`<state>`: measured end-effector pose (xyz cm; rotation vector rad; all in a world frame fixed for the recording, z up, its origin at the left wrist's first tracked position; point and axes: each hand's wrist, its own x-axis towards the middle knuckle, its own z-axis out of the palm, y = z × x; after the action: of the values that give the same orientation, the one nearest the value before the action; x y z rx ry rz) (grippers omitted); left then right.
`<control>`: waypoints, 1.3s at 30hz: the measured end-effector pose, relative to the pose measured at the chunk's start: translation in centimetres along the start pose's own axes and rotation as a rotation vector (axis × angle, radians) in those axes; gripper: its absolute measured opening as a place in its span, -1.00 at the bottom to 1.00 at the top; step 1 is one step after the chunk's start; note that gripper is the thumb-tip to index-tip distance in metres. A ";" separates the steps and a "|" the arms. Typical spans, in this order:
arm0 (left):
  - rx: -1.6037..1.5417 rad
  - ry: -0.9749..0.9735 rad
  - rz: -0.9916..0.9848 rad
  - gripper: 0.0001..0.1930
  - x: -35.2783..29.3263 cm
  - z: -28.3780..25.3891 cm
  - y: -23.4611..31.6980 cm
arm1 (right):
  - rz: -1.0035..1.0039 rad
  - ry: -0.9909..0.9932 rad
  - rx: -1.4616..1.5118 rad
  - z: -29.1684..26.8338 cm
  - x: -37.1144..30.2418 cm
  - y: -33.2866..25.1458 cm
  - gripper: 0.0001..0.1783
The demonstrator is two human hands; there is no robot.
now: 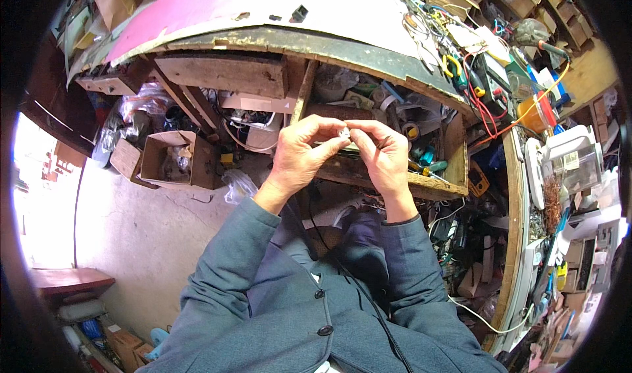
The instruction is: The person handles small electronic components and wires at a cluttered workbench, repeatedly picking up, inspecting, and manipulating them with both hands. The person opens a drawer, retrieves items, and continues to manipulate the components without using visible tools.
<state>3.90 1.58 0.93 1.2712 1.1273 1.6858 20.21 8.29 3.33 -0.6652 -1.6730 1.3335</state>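
Both my hands meet in the middle of the view, above an open wooden drawer (pixel 368 174). A small whitish piece (pixel 344 133) shows between the fingertips; it is too small to tell its kind. My left hand (pixel 304 150) is closed, thumb and forefinger pinching the piece from the left. From the right, my right hand (pixel 384 154) pinches at the same piece, its thumb and fingers pressed together. In the drawer below lie green-handled tools (pixel 428 159), a roll of tape (pixel 412 131) and plastic bags, partly covered by my hands.
Beyond the drawer runs a workbench (pixel 263 44) covered with white and pink sheets. Yellow-handled pliers (pixel 451 65), red leads (pixel 475 103) and a soldering iron (pixel 552 49) crowd its right side. A cardboard box (pixel 176 160) stands on the floor at left. Shelf clutter lines the right.
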 end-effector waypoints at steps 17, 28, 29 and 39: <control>-0.128 -0.081 -0.213 -0.61 1.3 -0.8 2.0 | -0.029 0.029 0.022 -0.9 -0.2 -0.4 -0.81; -0.635 -0.118 -0.302 -0.73 2.7 -2.9 1.7 | -0.023 0.010 0.251 -1.1 -0.3 0.6 -0.50; -0.650 -0.110 -0.307 -0.73 2.8 -3.0 1.6 | -0.045 0.026 0.294 -0.9 -0.3 0.4 -0.50; -0.635 -0.177 -0.229 -0.77 2.4 -3.3 1.2 | -0.211 0.070 0.313 1.3 -0.7 -3.3 -0.78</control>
<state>0.09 2.66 2.39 0.8281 0.5350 1.5442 19.73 6.11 6.21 -0.3378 -1.3962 1.3634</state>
